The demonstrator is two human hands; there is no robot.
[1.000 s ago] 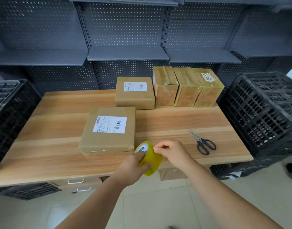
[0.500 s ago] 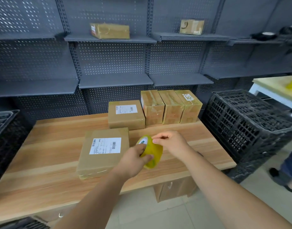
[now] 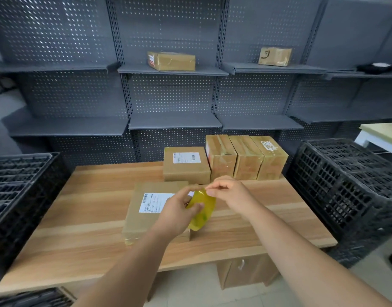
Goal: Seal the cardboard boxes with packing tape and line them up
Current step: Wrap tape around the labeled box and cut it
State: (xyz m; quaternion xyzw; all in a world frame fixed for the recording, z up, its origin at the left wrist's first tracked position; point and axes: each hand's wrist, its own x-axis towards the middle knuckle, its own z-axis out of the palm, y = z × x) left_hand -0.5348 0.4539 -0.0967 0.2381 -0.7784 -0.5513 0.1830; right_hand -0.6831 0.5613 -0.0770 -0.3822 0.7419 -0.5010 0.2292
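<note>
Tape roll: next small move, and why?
Probably peel the tape end free with the right hand: it pinches at the top rim of the tape roll, which the left hand grips over the near box; no strip shows yet.

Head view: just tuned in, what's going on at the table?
A person grips a yellow tape roll in the left hand while the right hand pinches at its top edge, seemingly picking for the loose end. A flat labelled box lies on the table by the hands. Four boxes stand lined up at the back.
</note>
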